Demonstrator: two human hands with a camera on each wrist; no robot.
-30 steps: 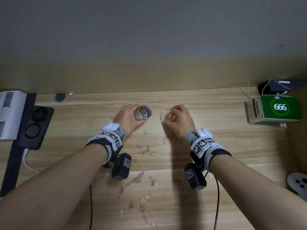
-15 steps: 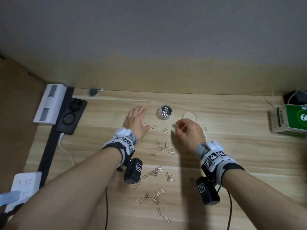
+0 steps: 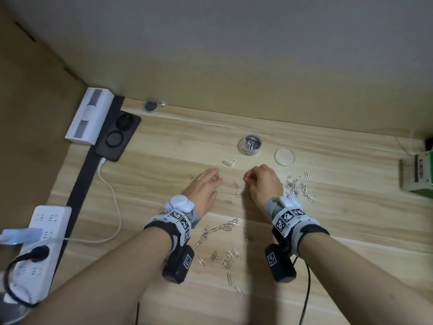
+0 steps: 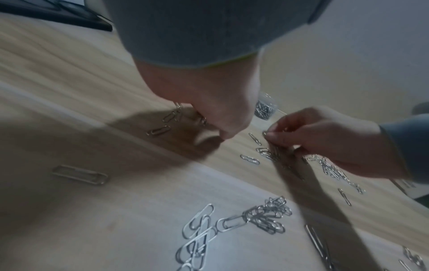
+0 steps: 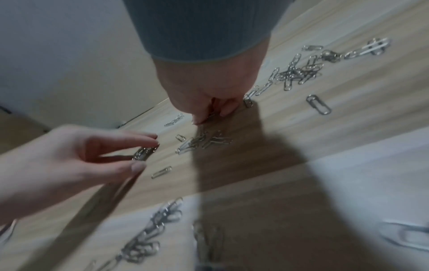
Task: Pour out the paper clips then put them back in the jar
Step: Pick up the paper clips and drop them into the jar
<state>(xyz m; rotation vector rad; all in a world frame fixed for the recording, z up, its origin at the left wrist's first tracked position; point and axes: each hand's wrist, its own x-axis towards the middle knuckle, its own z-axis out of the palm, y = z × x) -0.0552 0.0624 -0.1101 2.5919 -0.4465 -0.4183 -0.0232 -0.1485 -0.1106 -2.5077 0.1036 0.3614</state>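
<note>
Silver paper clips (image 3: 216,178) are pinched in a small bunch between the thumb and fingertips of the left hand (image 3: 203,188), low over the wooden desk (image 3: 339,226). Just to its right, the right hand (image 3: 264,184) is curled, fingertips nipping a clip or two. Scattered clips (image 3: 296,187) lie thin and shiny all round: a tangle right of the right wrist, a chain (image 3: 218,229) near the left wrist, stragglers nearer still. Beyond both hands the clear jar (image 3: 250,145) stands upright and open, partly filled with clips, its round transparent lid (image 3: 284,156) flat on the wood just right of it. A second ago both hands were up at the jar and lid; now those sit alone and the hands have dropped back to gathering. Far left, a white block (image 3: 90,116) and a black charging pad (image 3: 118,134) lie by the wall, a white power strip (image 3: 39,245) nearer, a green box (image 3: 419,172) at the right edge.
</note>
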